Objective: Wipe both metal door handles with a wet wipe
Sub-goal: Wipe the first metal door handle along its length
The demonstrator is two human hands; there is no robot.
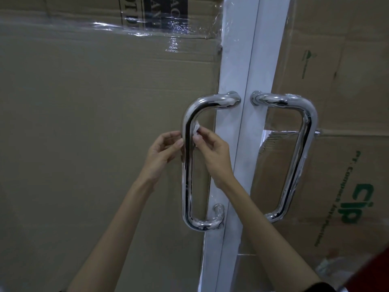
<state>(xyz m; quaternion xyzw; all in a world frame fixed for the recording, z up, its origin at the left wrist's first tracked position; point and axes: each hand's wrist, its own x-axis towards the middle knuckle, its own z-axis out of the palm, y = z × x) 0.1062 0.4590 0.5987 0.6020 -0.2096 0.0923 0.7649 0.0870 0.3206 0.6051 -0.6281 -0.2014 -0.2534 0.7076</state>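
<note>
Two shiny metal D-shaped handles hang on a double door. The left handle point(188, 182) stands left of the white frame, the right handle point(300, 157) right of it. My right hand point(212, 152) pinches a small white wet wipe point(196, 130) against the inner side of the left handle's upright bar, near its upper part. On the bar's outer side at the same height, my left hand point(163, 153) rests its fingertips, with the fingers curled; whether it also holds the wipe is hidden by the bar.
White door frame point(242, 144) runs down between the handles. Brown cardboard point(94, 123) covers the left door pane, taped with clear plastic at the top. More cardboard with green print point(345, 203) covers the right pane. A red object point(376, 275) sits at the bottom right corner.
</note>
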